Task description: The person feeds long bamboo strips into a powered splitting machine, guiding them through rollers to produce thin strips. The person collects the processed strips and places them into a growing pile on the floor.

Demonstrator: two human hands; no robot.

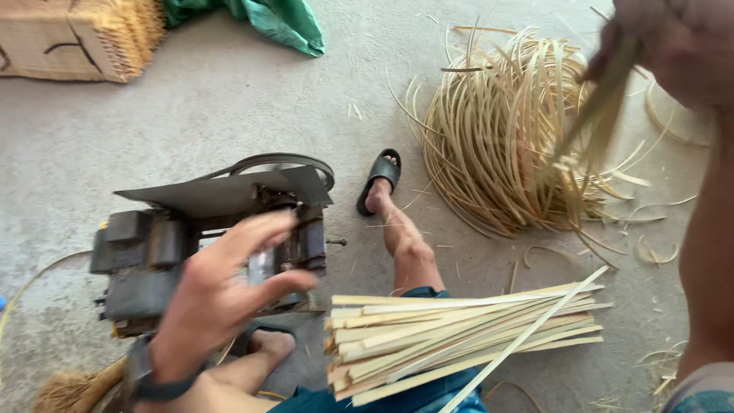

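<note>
Concrete floor [229, 99] littered with a tangled heap of thin curled strips [505, 138], cardboard box [69, 38] and green cloth [267, 19] at far edge. Dark belt-driven machine [206, 245] low at left, sandalled foot [380, 180] beside it. Left hand [222, 294] open, fingers spread before machine, touching nothing. Right hand [673, 46] raised, blurred, closed on a few greenish strips [600, 107]. Bundle of flat pale slats [459, 336] across lap.

A few thin greenish bamboo strips [604, 99], blurred, hang slanting from the raised right hand [673, 46]. The left hand [222, 291] hovers open-fingered over the dark metal splitting machine [153, 260] on the floor
</note>
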